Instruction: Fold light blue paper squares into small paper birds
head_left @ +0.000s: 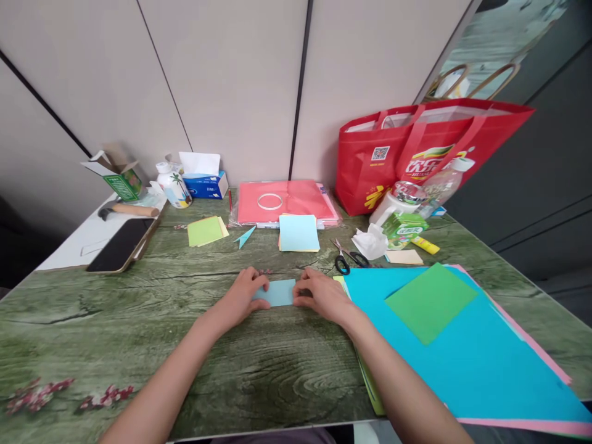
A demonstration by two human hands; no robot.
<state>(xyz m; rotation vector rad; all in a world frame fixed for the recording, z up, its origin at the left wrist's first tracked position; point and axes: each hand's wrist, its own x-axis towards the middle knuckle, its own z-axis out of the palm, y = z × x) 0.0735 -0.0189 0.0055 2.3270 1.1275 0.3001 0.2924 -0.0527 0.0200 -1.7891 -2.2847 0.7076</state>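
Note:
A light blue piece of paper (281,293), oblong in shape, lies on the table between my hands. My left hand (245,295) pinches its left end, thumb below and fingers above. At the other end, my right hand (320,293) has its fingers closed on the paper's right edge. Beyond them lies a stack of light blue square paper (298,233). A small pointed blue folded paper (245,237) rests to its left, near some yellow-green square sheets (205,231). Black-handled scissors (346,256) lie past my right hand.
Large blue sheets (416,382) with a green square (432,303) on top cover the right side. A red bag (370,160), tissue pack (403,229) and bottle (446,182) stand behind. A phone (123,245), hammer (134,210) and blue tissue box (206,185) are at left.

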